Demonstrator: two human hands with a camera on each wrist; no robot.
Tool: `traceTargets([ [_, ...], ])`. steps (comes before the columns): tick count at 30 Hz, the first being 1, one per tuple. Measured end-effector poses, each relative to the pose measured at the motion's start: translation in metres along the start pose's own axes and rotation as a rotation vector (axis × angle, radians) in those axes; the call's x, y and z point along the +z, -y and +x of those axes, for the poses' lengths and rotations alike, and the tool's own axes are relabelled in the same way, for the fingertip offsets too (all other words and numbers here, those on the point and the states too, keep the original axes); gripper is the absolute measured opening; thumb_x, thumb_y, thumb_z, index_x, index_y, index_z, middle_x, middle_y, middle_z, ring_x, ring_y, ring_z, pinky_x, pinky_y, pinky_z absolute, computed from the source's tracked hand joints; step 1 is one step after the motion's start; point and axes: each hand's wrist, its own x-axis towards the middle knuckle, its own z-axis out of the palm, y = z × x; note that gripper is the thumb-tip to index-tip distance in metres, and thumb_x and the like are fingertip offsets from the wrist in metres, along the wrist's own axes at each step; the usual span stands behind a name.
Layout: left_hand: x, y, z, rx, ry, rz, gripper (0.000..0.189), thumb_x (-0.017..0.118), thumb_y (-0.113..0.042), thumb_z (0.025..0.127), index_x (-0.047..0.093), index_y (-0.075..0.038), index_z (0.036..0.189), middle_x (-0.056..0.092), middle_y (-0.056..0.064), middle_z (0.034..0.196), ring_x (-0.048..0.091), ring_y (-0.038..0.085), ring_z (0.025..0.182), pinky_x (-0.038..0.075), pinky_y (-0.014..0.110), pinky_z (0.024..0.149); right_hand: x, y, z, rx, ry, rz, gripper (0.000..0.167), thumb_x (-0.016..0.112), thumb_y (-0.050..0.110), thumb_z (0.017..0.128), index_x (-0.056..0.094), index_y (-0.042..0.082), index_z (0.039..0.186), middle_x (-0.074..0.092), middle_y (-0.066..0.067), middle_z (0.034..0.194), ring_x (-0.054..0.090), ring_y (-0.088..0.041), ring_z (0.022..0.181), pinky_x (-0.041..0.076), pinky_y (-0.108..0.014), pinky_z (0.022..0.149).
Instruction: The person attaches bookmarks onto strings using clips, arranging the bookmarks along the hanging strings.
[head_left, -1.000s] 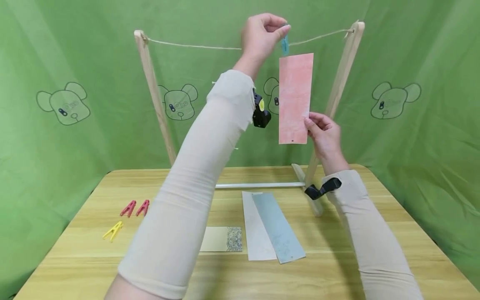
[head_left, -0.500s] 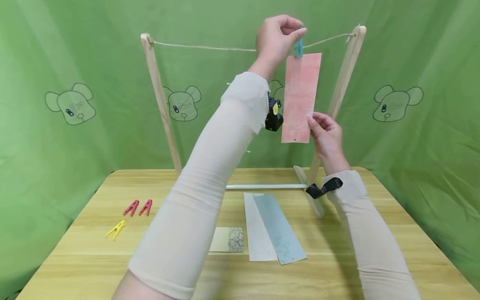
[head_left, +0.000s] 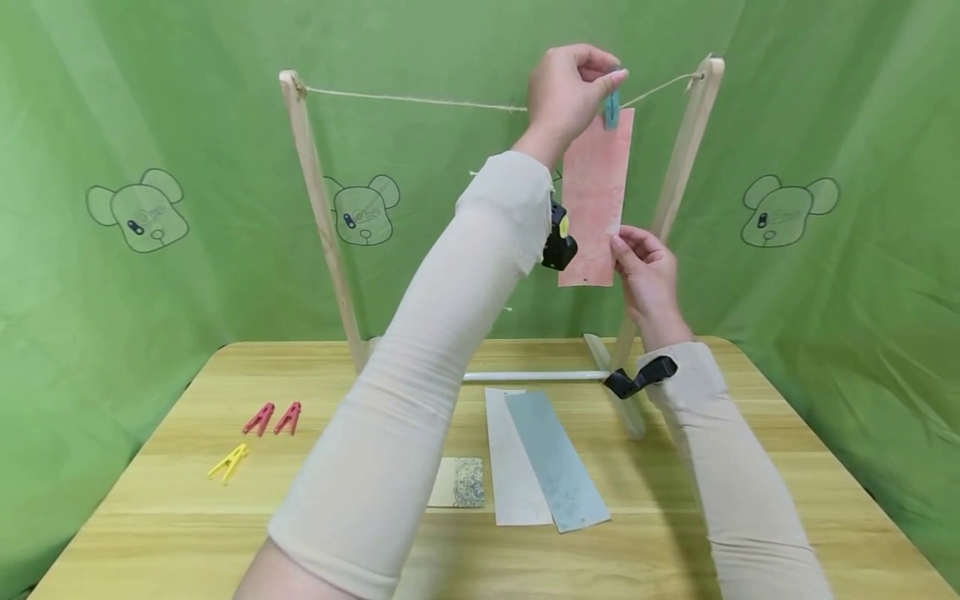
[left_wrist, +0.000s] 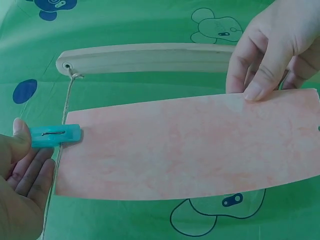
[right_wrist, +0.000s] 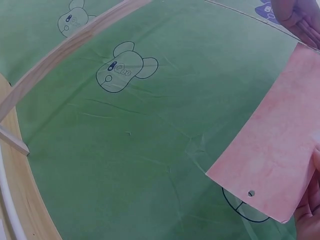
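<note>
My left hand [head_left: 566,96] pinches a blue clothespin [head_left: 612,110] between thumb and fingers. In the left wrist view the clothespin [left_wrist: 55,135] lies across the twine [left_wrist: 66,102] and overlaps the top edge of a pink paper strip [left_wrist: 185,147]. The strip [head_left: 596,196] hangs upright below the line in the head view, a small punched hole near its lower end. My right hand [head_left: 651,275] pinches the strip's right edge, low down. The right wrist view shows the strip's lower part [right_wrist: 270,145] at the right, with only a bit of the right hand visible.
Two wooden posts [head_left: 686,154] carry the twine, joined low by a white bar [head_left: 532,377]. On the table [head_left: 187,533] lie two red clothespins [head_left: 259,418], a yellow clothespin [head_left: 227,461], a white strip [head_left: 513,467], a blue-grey strip [head_left: 558,462] and a patterned card [head_left: 468,482], partly behind my left arm.
My left hand has moved right and down with the clothespin, which now overlaps the strip's top edge. The right hand keeps its pinch on the strip, almost in place.
</note>
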Motion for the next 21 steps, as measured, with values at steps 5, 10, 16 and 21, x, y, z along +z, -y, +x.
traceTargets([
  [5, 0.001, 0.001, -0.001, -0.027, 0.027, 0.009, 0.024, 0.068, -0.029, 0.086, 0.069, -0.018, 0.107, 0.068, -0.009, 0.101, 0.059, 0.0, 0.088, 0.042, 0.007, 0.074, 0.002, -0.004, 0.001, 0.007, -0.02, 0.017, 0.012, 0.071, -0.007, 0.077, 0.07, 0.005, 0.081, 0.065, -0.004, 0.074, 0.055, -0.011, 0.062, 0.047, -0.016, 0.051],
  [10, -0.001, 0.003, -0.002, -0.065, 0.065, -0.01, 0.028, 0.067, -0.028, 0.087, 0.066, -0.016, 0.113, 0.068, -0.007, 0.108, 0.06, 0.001, 0.094, 0.044, 0.007, 0.077, 0.004, -0.009, 0.0, -0.024, -0.024, -0.001, 0.012, 0.072, -0.006, 0.077, 0.07, 0.005, 0.08, 0.065, -0.003, 0.073, 0.057, -0.01, 0.062, 0.047, -0.016, 0.052],
  [16, -0.004, 0.007, -0.002, -0.104, 0.073, 0.012, 0.038, 0.066, -0.031, 0.088, 0.061, -0.016, 0.123, 0.063, -0.008, 0.119, 0.056, 0.001, 0.106, 0.043, 0.008, 0.085, 0.006, -0.013, 0.001, -0.042, -0.027, -0.04, 0.018, 0.066, -0.008, 0.082, 0.071, 0.009, 0.079, 0.065, -0.001, 0.073, 0.057, -0.009, 0.064, 0.046, -0.014, 0.053],
  [21, -0.003, 0.009, -0.002, -0.084, 0.031, 0.089, 0.046, 0.069, -0.033, 0.086, 0.058, -0.017, 0.127, 0.063, -0.007, 0.119, 0.056, 0.001, 0.105, 0.043, 0.008, 0.085, 0.008, -0.013, 0.001, -0.035, -0.03, -0.033, 0.014, 0.069, -0.006, 0.08, 0.071, 0.008, 0.08, 0.064, -0.002, 0.074, 0.055, -0.009, 0.064, 0.045, -0.014, 0.052],
])
